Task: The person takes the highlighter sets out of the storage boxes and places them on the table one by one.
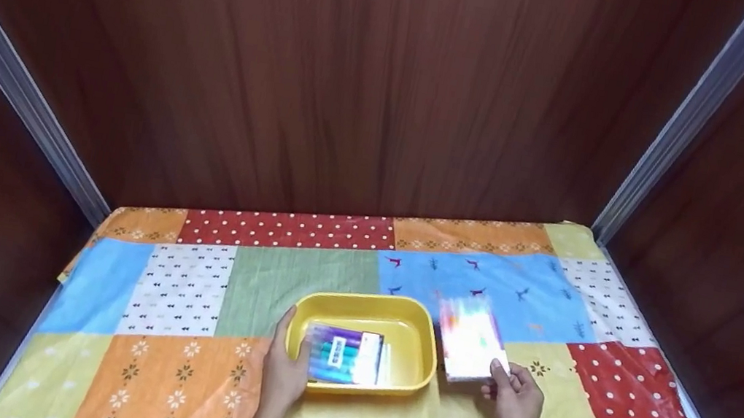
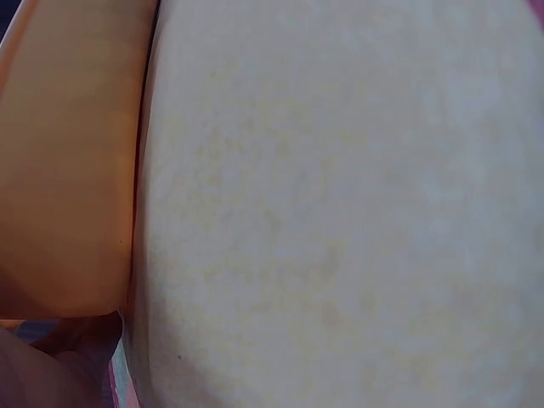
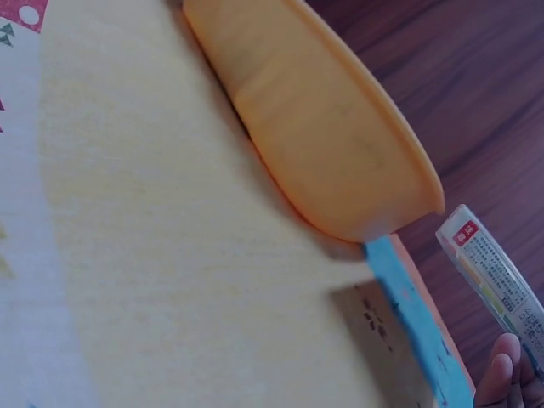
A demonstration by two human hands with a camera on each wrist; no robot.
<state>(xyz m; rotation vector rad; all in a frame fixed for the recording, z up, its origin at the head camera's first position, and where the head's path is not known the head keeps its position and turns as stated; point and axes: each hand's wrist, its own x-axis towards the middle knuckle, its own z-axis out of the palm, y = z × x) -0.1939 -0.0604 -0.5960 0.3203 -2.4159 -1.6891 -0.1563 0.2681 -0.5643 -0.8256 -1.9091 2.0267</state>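
Observation:
A yellow plastic tub (image 1: pixel 425 320) sits on the cloth. My left hand (image 1: pixel 285 373) grips its left side, thumb over the rim and fingers along the outer wall. Inside the tub lies a clear pack of purple, teal and blue markers (image 1: pixel 324 357) with a white label. To the tub's right, my right hand (image 1: pixel 519 401) pinches the near right corner of a flat, glossy pack of coloured pens (image 1: pixel 471 338), thumb on top. Glare washes out much of its face. The right wrist view shows this pack's printed edge (image 3: pixel 493 276) raised off the cloth, with fingertips (image 3: pixel 500 378) under it.
A patchwork cloth (image 1: pixel 177 379) covers the table. Dark wood-grain panels (image 1: pixel 360 89) stand behind it and on both sides, with metal strips (image 1: pixel 694 124) at the corners. The left wrist view mostly shows pale cloth (image 2: pixel 340 204) beside the tub's outer wall.

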